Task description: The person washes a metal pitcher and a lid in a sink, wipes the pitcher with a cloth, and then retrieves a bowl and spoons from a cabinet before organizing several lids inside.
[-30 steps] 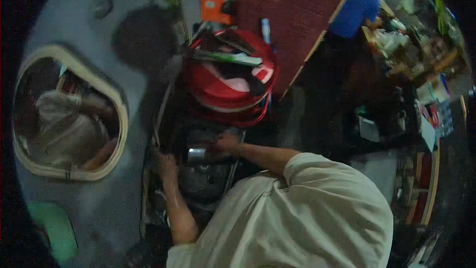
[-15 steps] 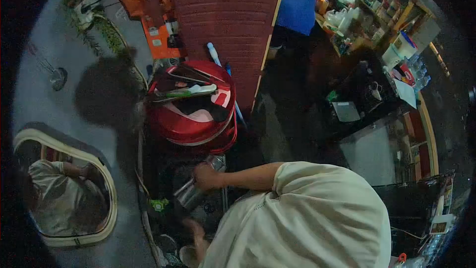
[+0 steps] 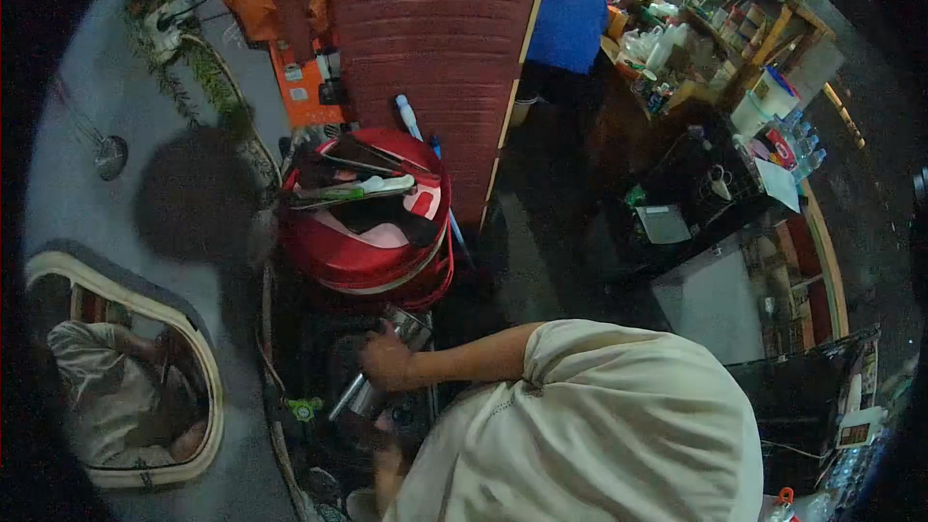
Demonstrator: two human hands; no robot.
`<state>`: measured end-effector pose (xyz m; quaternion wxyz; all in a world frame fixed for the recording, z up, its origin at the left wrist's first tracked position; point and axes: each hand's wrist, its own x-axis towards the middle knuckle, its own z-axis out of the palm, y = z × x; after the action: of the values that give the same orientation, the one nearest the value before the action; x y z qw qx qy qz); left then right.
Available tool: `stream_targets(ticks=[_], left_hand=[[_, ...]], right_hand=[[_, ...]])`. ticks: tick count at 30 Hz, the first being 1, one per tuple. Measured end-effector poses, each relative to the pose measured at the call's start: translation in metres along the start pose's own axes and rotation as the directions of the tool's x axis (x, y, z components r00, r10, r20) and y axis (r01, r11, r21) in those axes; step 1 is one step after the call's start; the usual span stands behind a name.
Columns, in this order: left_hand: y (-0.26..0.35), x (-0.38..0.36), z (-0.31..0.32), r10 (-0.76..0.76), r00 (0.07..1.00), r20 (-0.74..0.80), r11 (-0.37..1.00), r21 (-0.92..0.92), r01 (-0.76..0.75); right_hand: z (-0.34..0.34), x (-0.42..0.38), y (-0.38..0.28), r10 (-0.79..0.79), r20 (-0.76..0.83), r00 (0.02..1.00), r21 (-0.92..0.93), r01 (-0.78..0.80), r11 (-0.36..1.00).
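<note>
Your right hand (image 3: 385, 362) is gripping a silver tube (image 3: 358, 395) around its middle, with the fingers curling over it. The tube is sitting low in front of you, over a dark surface (image 3: 333, 353), and its long side is slanting: one end is pointing up and right, the other down and left. You are hiding its middle with your hand. The tube is shining like smooth metal. Your left hand (image 3: 386, 445) is resting in the shadow just below its lower end; I cannot tell if it is open or closed.

Just past the tube, a round red tub (image 3: 382, 275) is standing in the way, and a green-and-white thing (image 3: 358, 190) is lying on top. A mirror (image 3: 215, 396) with a cream frame is hanging on the grey wall (image 3: 87, 208) at the left. Beyond the tub, a dark red panel (image 3: 435, 39) with ridges is standing near a person in blue (image 3: 564, 19).
</note>
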<state>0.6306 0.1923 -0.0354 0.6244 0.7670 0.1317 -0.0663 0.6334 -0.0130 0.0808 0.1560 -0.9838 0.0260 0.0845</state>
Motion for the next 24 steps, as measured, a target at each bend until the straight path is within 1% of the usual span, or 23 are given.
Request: stream_targets(ticks=[1,3,4,6,7,8,9,10,12,13,15,16,18,19,20,21,22,23,24], left_hand=[[-0.001,0.001,0.001,-0.005,1.0,0.002,1.0,-0.014,0.005],[-0.002,0.0,0.002,-0.012,1.0,0.005,0.999,-0.038,0.012],[-0.002,0.002,0.003,-0.018,1.0,0.006,0.998,-0.054,0.018],[-0.004,0.001,0.004,-0.032,0.999,0.004,0.996,-0.085,0.032],[-0.004,0.002,0.005,-0.035,0.999,0.002,0.994,-0.105,0.035],[-0.005,0.001,0.004,-0.038,0.999,-0.004,0.992,-0.123,0.037],[-0.005,0.0,0.005,-0.043,0.999,-0.011,0.989,-0.143,0.041],[-0.005,0.001,0.007,-0.047,0.999,-0.023,0.983,-0.176,0.042],[-0.003,0.006,0.011,-0.055,0.997,-0.052,0.965,-0.259,0.04],[-0.003,0.009,0.01,-0.059,0.996,-0.073,0.948,-0.317,0.033],[0.002,0.016,0.007,-0.075,0.991,-0.111,0.897,-0.442,0.018],[0.003,0.018,0.003,-0.09,0.988,-0.123,0.865,-0.501,0.017],[0.006,0.019,-0.009,-0.127,0.981,-0.147,0.81,-0.586,0.017],[0.008,0.015,-0.014,-0.152,0.975,-0.16,0.786,-0.618,0.021],[0.01,0.014,-0.021,-0.177,0.972,-0.154,0.759,-0.65,0.035],[0.012,0.013,-0.028,-0.202,0.968,-0.148,0.73,-0.682,0.048],[0.019,0.011,-0.034,-0.254,0.946,-0.203,0.721,-0.691,0.045],[0.026,0.009,-0.038,-0.278,0.93,-0.241,0.718,-0.695,0.035],[0.037,0.005,-0.041,-0.302,0.912,-0.278,0.716,-0.698,0.024]], right_hand=[[-0.006,-0.004,0.001,0.002,0.0,1.0,-0.002,-0.002,1.0],[-0.019,-0.012,0.008,-0.081,-0.032,0.996,0.013,0.082,0.997],[-0.006,-0.004,0.015,-0.081,-0.031,0.996,0.011,0.082,0.997],[0.025,0.016,0.033,-0.012,-0.159,0.987,0.306,0.061,0.95],[0.017,0.013,0.036,-0.013,-0.161,0.987,0.304,0.062,0.951],[0.009,0.01,0.044,0.046,-0.046,0.998,0.544,-0.014,0.839],[0.003,0.008,0.048,0.073,0.079,0.994,0.738,-0.108,0.666],[0.003,0.009,0.05,0.071,0.079,0.994,0.738,-0.106,0.667],[0.01,0.01,0.053,0.153,0.17,0.974,0.79,-0.227,0.57],[0.012,0.009,0.055,0.143,0.175,0.974,0.791,-0.226,0.568],[0.022,0.006,0.057,0.072,0.195,0.978,0.945,-0.207,0.253],[0.031,0.009,0.058,0.048,0.209,0.977,0.944,-0.214,0.25],[0.057,0.018,0.057,0.067,0.236,0.969,0.971,-0.234,-0.038],[0.06,0.017,0.053,0.035,0.256,0.966,0.966,-0.254,-0.042],[0.063,0.013,0.052,-0.015,0.162,0.987,0.986,-0.161,0.044],[0.062,0.016,0.049,-0.057,0.12,0.991,0.99,-0.115,0.08],[0.059,0.017,0.045,-0.099,0.077,0.992,0.992,-0.066,0.111],[0.054,0.023,0.04,-0.048,0.231,0.972,0.944,-0.236,-0.231],[0.04,0.021,0.036,-0.039,0.338,0.94,0.854,-0.324,-0.407]])
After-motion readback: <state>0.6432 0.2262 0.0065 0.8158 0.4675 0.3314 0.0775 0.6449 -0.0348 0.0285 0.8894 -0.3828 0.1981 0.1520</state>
